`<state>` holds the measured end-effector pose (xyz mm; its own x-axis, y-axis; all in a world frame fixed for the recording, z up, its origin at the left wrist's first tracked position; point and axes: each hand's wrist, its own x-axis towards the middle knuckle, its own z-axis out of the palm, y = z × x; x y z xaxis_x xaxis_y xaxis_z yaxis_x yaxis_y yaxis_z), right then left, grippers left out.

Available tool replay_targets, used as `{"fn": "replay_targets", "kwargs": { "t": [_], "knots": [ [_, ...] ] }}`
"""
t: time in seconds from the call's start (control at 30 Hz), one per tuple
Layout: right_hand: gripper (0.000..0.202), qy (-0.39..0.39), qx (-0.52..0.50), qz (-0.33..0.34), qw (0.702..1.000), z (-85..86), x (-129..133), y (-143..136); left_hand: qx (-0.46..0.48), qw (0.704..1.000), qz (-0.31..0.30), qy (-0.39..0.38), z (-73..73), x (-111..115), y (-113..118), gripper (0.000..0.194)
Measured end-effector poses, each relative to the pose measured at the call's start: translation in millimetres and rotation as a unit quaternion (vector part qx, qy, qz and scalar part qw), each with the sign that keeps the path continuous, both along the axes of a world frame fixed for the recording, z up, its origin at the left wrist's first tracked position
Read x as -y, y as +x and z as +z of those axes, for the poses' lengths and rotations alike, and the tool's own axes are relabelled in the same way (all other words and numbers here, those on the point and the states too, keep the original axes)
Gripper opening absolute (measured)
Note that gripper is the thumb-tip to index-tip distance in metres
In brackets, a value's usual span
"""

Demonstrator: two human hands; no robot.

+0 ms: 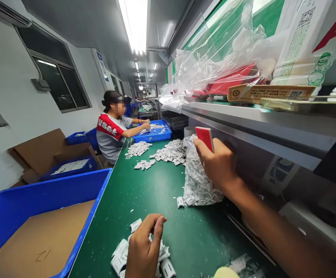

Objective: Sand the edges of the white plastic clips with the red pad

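Note:
My right hand (221,164) is raised over a clear plastic bag of small white plastic parts (198,189). Its fingers grip a small red rectangular block with a pale edge (204,138); I cannot make out its exact kind. Low in the view, my left hand (146,247) is curled at a pile of white slotted plastic parts (120,256), its thumb close to the bent fingers. Whatever it may hold is hidden. One loose white part (180,202) lies beside the bag on the green table (156,189).
Farther along lie heaps of white parts (172,151). A co-worker (111,129) sits at a blue tray (165,136). At left stands a blue bin (55,197) with cardboard inside. Above my right arm, a shelf (260,119) carries plastic wrap and red items.

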<state>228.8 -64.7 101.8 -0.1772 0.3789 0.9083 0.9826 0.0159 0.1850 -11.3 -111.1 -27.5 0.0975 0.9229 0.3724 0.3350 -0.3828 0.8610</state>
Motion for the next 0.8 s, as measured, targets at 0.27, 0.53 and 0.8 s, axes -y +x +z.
{"fn": "replay_targets", "kwargs": {
  "t": [0.27,0.53,0.8],
  "knots": [
    [0.038,-0.239,-0.054,0.014,0.969,-61.1,15.5,-31.4,-0.011,0.999,0.047,-0.026,1.5,-3.9,-4.5,0.031],
    [0.025,-0.421,-0.035,-0.003,0.906,-131.9,8.1,-67.5,0.009,0.997,0.067,-0.042,1.8,-6.9,-8.3,0.03],
    [0.028,-0.496,-0.042,-0.023,0.867,-138.5,8.5,-65.4,-0.009,0.996,0.064,-0.054,2.1,-7.0,-8.2,0.032]
  ]
}}
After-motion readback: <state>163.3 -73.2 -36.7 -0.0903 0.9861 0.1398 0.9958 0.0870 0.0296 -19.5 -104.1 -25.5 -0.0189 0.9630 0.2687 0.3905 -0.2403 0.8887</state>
